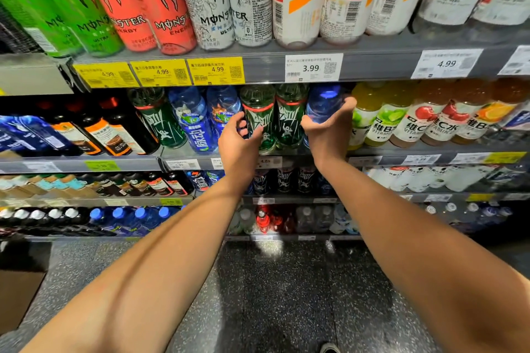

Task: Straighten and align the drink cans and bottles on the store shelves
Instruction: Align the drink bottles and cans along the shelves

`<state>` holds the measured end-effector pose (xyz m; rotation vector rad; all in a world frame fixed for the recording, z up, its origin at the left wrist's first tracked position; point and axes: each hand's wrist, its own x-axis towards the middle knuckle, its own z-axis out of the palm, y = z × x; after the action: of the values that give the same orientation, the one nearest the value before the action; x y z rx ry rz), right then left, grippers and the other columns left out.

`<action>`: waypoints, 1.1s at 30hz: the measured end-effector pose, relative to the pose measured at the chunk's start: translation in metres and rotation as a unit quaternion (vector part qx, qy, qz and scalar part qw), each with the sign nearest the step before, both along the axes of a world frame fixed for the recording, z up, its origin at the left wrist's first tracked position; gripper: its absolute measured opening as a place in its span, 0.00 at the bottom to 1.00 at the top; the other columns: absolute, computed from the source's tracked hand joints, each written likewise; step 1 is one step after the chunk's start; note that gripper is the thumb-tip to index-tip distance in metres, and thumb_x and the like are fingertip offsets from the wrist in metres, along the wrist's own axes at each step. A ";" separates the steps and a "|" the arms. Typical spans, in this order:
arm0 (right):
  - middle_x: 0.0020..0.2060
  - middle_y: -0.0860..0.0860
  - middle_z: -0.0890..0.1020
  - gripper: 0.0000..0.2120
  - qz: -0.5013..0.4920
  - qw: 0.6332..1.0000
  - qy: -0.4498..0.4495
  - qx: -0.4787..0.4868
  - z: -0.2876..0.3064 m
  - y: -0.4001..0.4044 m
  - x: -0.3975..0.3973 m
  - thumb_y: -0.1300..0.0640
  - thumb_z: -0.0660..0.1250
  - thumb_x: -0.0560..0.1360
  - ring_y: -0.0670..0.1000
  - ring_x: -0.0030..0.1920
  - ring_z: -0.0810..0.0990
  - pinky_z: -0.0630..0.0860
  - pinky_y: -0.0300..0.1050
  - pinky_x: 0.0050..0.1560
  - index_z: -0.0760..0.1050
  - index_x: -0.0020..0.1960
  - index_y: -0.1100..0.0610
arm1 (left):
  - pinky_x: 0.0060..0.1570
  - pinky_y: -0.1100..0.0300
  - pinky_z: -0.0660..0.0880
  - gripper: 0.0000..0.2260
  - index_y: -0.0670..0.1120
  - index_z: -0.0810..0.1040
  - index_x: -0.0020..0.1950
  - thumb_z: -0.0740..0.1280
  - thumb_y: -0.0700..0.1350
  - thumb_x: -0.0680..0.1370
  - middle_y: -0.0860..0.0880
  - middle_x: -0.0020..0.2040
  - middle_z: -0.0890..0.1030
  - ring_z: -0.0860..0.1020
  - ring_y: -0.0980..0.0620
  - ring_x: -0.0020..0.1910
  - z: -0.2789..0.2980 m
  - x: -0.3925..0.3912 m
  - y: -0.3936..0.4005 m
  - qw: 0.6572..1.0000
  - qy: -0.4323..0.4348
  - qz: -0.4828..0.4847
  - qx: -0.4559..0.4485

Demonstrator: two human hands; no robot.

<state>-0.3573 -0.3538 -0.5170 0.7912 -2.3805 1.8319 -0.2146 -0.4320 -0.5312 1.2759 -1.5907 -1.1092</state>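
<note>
Left grip (241,135) curls round a green bottle (259,120), right grip (329,126) round a blue bottle (324,103). Full, slick plastic; I'd hold mid-body.

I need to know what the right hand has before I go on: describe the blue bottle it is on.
The blue bottle is clear blue-tinted plastic, upright at the front of the second shelf, right of two green bottles. The right hand curls round it, thumb left, fingers right, hiding its lower body. Its cap is hidden behind the shelf rail above.

Head camera, one view | faces forward and down | close to the store shelves (372,50) | floor (286,295) below.
</note>
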 end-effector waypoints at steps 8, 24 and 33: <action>0.60 0.57 0.74 0.34 0.045 0.998 0.050 0.016 -0.019 0.039 0.021 0.61 0.77 0.64 0.53 0.58 0.74 0.65 0.30 0.54 0.66 0.67 0.61 | 0.55 0.58 0.75 0.23 0.47 0.78 0.64 0.75 0.52 0.71 0.51 0.54 0.81 0.79 0.54 0.52 -0.002 0.034 0.000 0.998 -0.045 0.009 -0.054; 0.54 0.54 0.80 0.36 0.205 0.978 -0.003 0.031 0.007 -0.009 0.174 0.50 0.82 0.61 0.53 0.53 0.80 0.75 0.44 0.53 0.71 0.64 0.58 | 0.57 0.61 0.70 0.28 0.46 0.72 0.67 0.77 0.52 0.71 0.48 0.60 0.76 0.75 0.52 0.57 0.013 0.162 -0.043 0.994 -0.013 0.109 -0.016; 0.53 0.47 0.82 0.34 0.190 0.979 -0.061 0.034 -0.003 -0.040 0.187 0.42 0.80 0.59 0.48 0.52 0.82 0.78 0.52 0.54 0.72 0.61 0.49 | 0.67 0.61 0.63 0.36 0.41 0.54 0.79 0.71 0.44 0.77 0.44 0.77 0.60 0.65 0.47 0.72 0.008 0.142 -0.091 0.997 -0.018 0.030 0.071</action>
<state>-0.1699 -0.3938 -0.5198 1.2526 -2.5174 1.9871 -0.0726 -0.5226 -0.5229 1.4344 -1.5105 -1.1843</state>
